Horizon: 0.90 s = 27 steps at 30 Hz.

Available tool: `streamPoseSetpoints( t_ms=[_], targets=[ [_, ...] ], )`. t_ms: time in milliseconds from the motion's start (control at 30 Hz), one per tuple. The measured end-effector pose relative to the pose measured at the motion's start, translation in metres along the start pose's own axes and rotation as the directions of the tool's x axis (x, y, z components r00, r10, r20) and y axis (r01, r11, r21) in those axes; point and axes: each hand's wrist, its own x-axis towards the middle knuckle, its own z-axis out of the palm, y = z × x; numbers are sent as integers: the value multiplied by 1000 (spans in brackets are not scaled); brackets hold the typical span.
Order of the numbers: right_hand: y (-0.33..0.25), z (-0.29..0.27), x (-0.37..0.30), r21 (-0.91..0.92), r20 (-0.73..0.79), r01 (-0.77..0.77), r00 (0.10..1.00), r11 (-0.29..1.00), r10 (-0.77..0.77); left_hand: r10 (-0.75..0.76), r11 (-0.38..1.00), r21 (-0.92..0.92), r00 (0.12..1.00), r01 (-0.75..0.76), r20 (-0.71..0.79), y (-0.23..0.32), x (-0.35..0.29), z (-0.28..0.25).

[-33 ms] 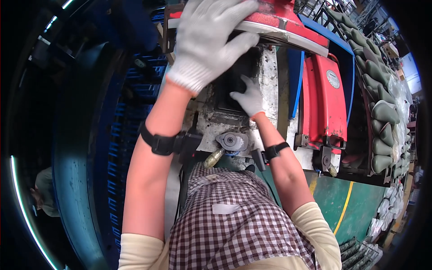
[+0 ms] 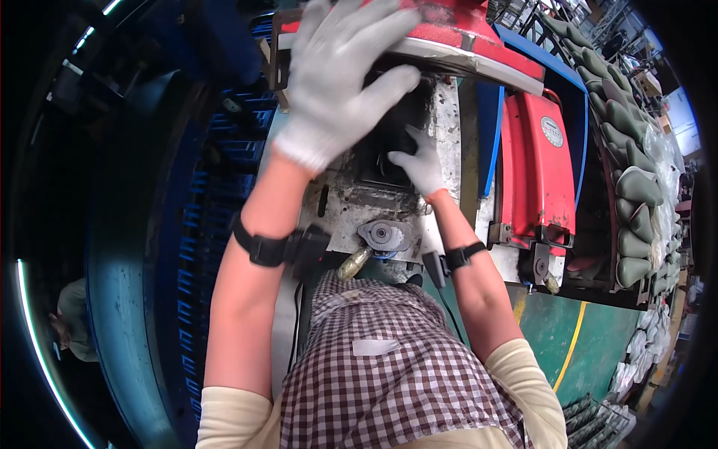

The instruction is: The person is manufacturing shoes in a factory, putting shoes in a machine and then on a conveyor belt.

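My left hand (image 2: 340,82), in a white knitted glove, is raised with its fingers spread before the red lid (image 2: 449,34) of a machine. Whether it touches the lid I cannot tell. Lower down, my right hand (image 2: 424,165), gloved the same way, is over the right side of the machine's dark bed (image 2: 381,161). Its thumb points left, apart from the fingers, and I see nothing gripped in it. Deep shadow hides what lies in the bed. In front of the bed is a grey latch plate (image 2: 385,234) with a worn handle (image 2: 354,263).
A second red machine (image 2: 535,165) with a blue side panel (image 2: 490,142) stands to the right. Beyond it, several green-grey moulded pieces (image 2: 636,187) fill a rack. Blue crates (image 2: 235,142) are at left. A person (image 2: 78,318) shows at far left.
My left hand has shifted slightly left and nearer to me. My right hand has moved a little to the right and back, its thumb still apart from the fingers.
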Motion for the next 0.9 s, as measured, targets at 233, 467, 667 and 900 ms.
streamPoseSetpoints(
  t_ms=[233,467,667,900],
  targets=[
    [-57,-64,-82,899,433,-436,883,-23,181,-962,180,-519,261,836,87,65,-172,-16],
    [-82,-44,-126,674,643,-631,757,-384,-115,-672,-741,-655,-176,151,719,76,-228,6],
    [-117,-38,-118,472,861,-877,481,-91,-165,-755,-656,-744,-144,129,640,81,-239,-15],
    [-129,-18,-127,343,924,-937,350,-71,-156,-772,-635,-733,-242,244,588,93,-228,-51]
  ],
)
